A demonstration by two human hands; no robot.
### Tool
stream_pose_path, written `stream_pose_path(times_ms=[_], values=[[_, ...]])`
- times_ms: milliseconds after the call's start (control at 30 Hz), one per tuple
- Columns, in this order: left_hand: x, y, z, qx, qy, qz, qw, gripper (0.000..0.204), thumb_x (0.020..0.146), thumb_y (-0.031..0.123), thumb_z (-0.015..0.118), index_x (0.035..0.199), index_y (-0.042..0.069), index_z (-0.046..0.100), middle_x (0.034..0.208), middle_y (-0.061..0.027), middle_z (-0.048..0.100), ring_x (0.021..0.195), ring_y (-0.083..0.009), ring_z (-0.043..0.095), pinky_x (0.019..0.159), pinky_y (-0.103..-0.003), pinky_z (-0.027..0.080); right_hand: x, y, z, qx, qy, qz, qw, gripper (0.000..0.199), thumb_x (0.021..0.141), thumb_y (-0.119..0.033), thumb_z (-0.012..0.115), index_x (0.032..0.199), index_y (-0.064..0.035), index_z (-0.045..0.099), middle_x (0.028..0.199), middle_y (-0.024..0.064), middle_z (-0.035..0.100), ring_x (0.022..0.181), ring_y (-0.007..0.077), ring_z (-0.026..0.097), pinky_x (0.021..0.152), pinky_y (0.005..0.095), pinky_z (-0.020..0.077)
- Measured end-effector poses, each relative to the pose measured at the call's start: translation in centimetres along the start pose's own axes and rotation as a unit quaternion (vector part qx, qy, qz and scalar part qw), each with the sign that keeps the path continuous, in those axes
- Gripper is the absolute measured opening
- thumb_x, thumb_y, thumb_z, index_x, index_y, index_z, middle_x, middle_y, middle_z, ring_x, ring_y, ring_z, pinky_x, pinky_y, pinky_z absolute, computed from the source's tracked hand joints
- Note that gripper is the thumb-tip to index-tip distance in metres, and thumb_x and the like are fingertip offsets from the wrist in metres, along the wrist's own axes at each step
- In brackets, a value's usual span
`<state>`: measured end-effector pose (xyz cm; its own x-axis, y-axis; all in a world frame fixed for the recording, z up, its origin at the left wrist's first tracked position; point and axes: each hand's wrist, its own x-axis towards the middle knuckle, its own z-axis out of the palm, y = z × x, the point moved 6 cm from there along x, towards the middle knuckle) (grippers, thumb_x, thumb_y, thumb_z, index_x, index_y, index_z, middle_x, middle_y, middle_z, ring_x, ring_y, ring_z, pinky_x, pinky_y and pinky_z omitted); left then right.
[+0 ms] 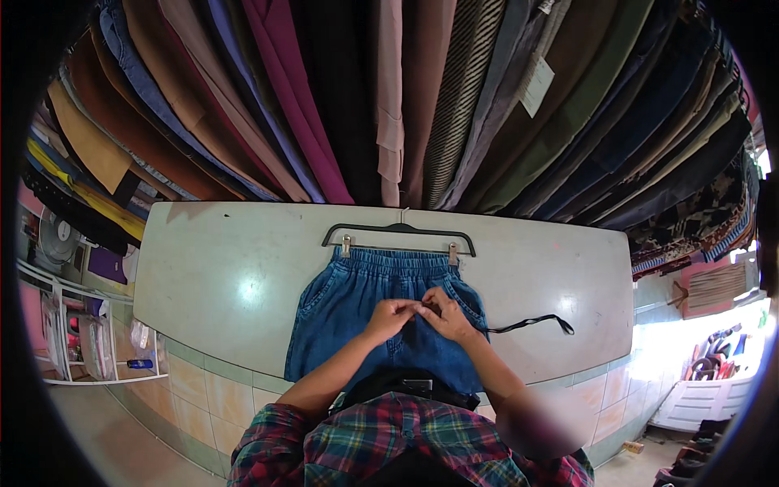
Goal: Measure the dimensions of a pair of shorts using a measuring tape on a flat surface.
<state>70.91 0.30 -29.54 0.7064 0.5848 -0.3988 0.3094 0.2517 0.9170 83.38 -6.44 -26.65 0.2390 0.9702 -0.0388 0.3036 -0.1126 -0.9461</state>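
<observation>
Blue denim elastic-waist shorts or trousers [345, 296] lie flat on a pale tabletop, clipped by the waistband to a black hanger [398, 230] with metal clips. Over the front of the denim, my left hand [395, 316] and my right hand [446, 315] meet fingertip to fingertip, both closed in a pinch. Whatever sits between the fingers is too small or hidden to name. A thin black strap [527, 323] runs out from beside my right wrist across the table, ending in a loop; I cannot tell what its other end joins.
A dense row of hanging trousers [324, 105] lines the far side of the pale table [219, 268]; one carries a white tag [537, 87]. To the left stand a white wire rack [61, 325] and a fan [58, 235]. A white basket [706, 402] holds items at right.
</observation>
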Motion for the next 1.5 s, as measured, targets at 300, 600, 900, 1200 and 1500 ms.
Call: stream_pose_path(times_ms=[300,600,900,1200,1500], values=[[1.0,-1.3,-5.0,0.040,0.178,0.018,0.983,0.007,0.080,0.008,0.062,0.082,0.003,0.067,0.071,-0.0008,0.063,0.064,-0.0057,0.054,0.059,-0.022,0.044,2.9,-1.4,0.9,-0.143,-0.024,-0.051,0.988,0.016,0.077,-0.016,0.062,0.085,-0.0030,0.056,0.078,0.0102,0.060,0.072,0.0241,0.061,0.066,0.0333,0.0479],[3.0,-1.7,-17.6,0.146,0.438,0.116,0.880,0.021,0.075,0.002,0.065,0.092,0.001,0.054,0.070,-0.0106,0.065,0.062,-0.0181,0.061,0.060,-0.028,0.047,4.5,3.1,-4.8,-0.171,0.090,0.068,0.979,0.010,0.071,-0.015,0.065,0.077,-0.0076,0.063,0.080,0.0072,0.059,0.073,0.0250,0.060,0.067,0.0339,0.0479],[3.9,-2.3,-18.8,0.152,0.453,0.079,0.875,0.044,0.069,0.005,0.072,0.098,0.004,0.039,0.066,-0.0091,0.064,0.055,-0.0168,0.059,0.056,-0.027,0.046,4.6,4.0,-5.7,-0.164,0.105,0.123,0.973,0.011,0.070,-0.018,0.064,0.077,-0.0099,0.064,0.083,0.0067,0.061,0.076,0.0246,0.060,0.069,0.0338,0.0481],[3.6,-2.0,-18.9,0.214,0.453,0.065,0.863,0.045,0.070,0.005,0.072,0.099,0.005,0.038,0.069,-0.0088,0.065,0.059,-0.0138,0.059,0.059,-0.025,0.045,5.3,7.9,-10.5,-0.219,0.108,0.184,0.952,0.013,0.068,-0.021,0.065,0.078,-0.0129,0.068,0.083,0.0057,0.063,0.077,0.0218,0.061,0.071,0.0320,0.0478],[3.3,-1.8,-18.8,0.201,0.460,0.081,0.861,0.043,0.067,0.008,0.073,0.096,0.005,0.041,0.067,-0.0053,0.066,0.060,-0.0193,0.062,0.060,-0.028,0.046,5.3,7.5,-10.4,-0.218,0.104,0.187,0.952,0.013,0.067,-0.021,0.065,0.077,-0.0135,0.069,0.080,0.0050,0.063,0.074,0.0212,0.061,0.070,0.0318,0.0484]])
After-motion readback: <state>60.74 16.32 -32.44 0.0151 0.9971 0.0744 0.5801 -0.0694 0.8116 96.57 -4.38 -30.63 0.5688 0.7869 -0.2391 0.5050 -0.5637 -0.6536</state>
